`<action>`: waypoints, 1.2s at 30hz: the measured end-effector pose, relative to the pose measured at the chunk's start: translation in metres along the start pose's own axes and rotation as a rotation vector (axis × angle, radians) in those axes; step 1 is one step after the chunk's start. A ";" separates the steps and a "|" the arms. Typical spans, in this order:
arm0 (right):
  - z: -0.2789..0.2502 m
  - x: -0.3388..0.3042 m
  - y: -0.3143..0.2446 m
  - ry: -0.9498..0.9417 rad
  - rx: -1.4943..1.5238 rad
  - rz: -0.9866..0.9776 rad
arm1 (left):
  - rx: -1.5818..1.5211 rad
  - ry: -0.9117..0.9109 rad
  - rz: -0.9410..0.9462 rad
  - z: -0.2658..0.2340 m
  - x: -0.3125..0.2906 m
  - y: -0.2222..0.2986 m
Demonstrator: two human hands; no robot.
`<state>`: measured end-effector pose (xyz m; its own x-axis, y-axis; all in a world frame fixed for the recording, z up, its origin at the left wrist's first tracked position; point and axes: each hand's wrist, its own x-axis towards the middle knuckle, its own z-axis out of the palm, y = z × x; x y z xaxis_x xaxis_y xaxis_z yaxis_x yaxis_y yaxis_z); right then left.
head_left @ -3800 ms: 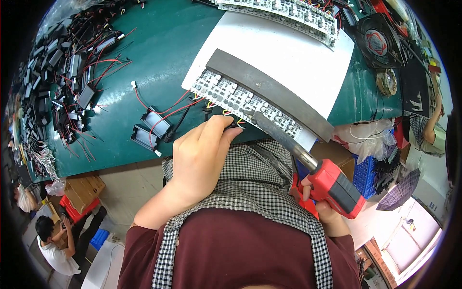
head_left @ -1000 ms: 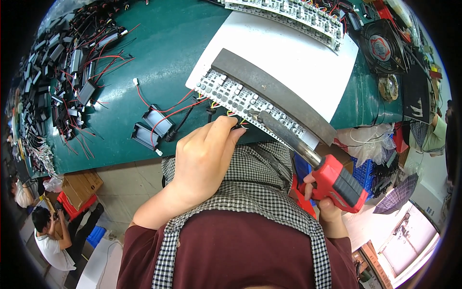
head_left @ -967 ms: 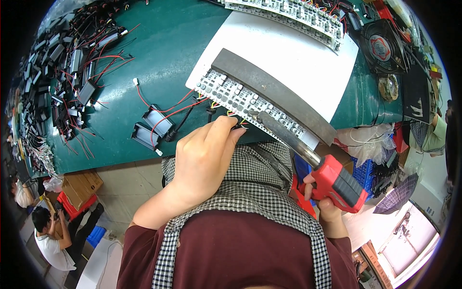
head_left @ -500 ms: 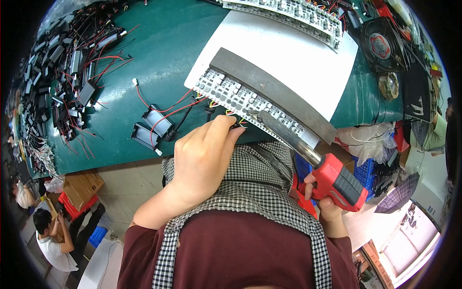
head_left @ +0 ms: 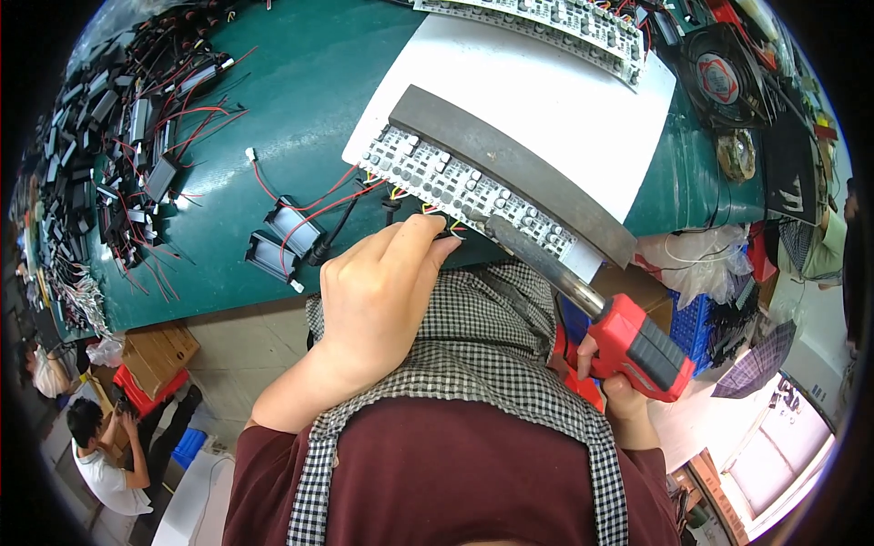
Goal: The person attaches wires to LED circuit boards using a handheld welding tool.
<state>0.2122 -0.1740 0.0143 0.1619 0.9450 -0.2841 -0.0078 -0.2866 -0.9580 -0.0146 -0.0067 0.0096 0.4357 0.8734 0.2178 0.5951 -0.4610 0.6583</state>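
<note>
My left hand (head_left: pixel 369 282) is closed in a pinch at the near edge of a white circuit board (head_left: pixel 432 173). Thin coloured wires (head_left: pixel 457 234) stick out past its fingertips. In my right hand (head_left: pixel 623 393) is a red and black soldering gun (head_left: pixel 643 349), gripped by its handle. The gun's dark tip rests on or just over the board's near edge, close to my left fingertips; whether it touches is unclear. A dark grey bar (head_left: pixel 514 162) lies along the board's far side. Red wires run from the board to grey plastic housings (head_left: pixel 292 226).
Under the board lies a white sheet (head_left: pixel 583 136) on the green table (head_left: pixel 300 86). More circuit boards (head_left: pixel 546 32) are stacked at the back. Black parts with red wires (head_left: pixel 150 150) pile up at left. A fan (head_left: pixel 719 77) stands back right. Another person (head_left: pixel 109 455) sits lower left.
The board and bar have shifted slightly to the left. My left hand has moved a little left with them, still pinching. The soldering gun stays almost in place.
</note>
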 end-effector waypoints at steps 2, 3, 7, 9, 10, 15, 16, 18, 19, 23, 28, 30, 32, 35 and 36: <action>0.001 -0.001 0.000 -0.009 -0.021 -0.008 | 0.000 0.005 -0.001 0.000 0.000 0.001; 0.003 0.000 -0.002 -0.001 0.022 0.005 | 0.009 -0.001 0.000 0.000 0.000 0.001; -0.003 -0.004 0.011 -0.032 -0.088 -0.055 | 0.016 -0.013 0.006 -0.001 0.001 0.002; -0.010 -0.005 0.018 -0.069 -0.218 -0.120 | 0.021 -0.015 0.009 -0.002 0.001 0.002; -0.012 -0.006 0.020 -0.106 -0.348 -0.186 | 0.025 -0.017 0.013 -0.002 0.001 0.002; -0.001 0.001 0.007 -0.058 -0.127 -0.135 | 0.024 -0.025 0.007 -0.001 0.001 0.003; -0.001 0.001 0.005 -0.059 -0.086 -0.111 | 0.024 -0.024 0.007 -0.001 0.001 0.003; 0.001 -0.007 0.010 -0.020 -0.035 -0.075 | 0.020 -0.021 0.010 -0.001 0.001 0.002; 0.002 -0.010 0.013 0.018 0.018 -0.038 | 0.016 -0.017 0.013 -0.001 0.001 0.002; -0.004 -0.010 0.015 -0.032 -0.069 -0.097 | 0.022 -0.025 0.010 -0.001 0.001 0.003; -0.004 -0.006 0.013 -0.046 -0.118 -0.102 | 0.025 -0.022 0.012 -0.002 0.002 0.004; -0.002 -0.002 0.010 -0.054 -0.135 -0.139 | 0.026 -0.027 0.009 -0.002 0.002 0.004; -0.003 0.004 0.009 -0.063 -0.152 -0.177 | 0.028 -0.031 0.004 -0.002 0.002 0.005; -0.006 0.006 0.010 -0.134 -0.257 -0.298 | 0.033 -0.035 0.001 -0.002 0.003 0.005; -0.006 0.001 0.013 -0.118 -0.205 -0.215 | 0.038 -0.034 0.001 -0.002 0.002 0.005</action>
<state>0.2182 -0.1775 0.0019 0.0223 0.9957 -0.0899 0.2150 -0.0926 -0.9722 -0.0124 -0.0064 0.0147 0.4587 0.8674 0.1929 0.6195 -0.4677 0.6305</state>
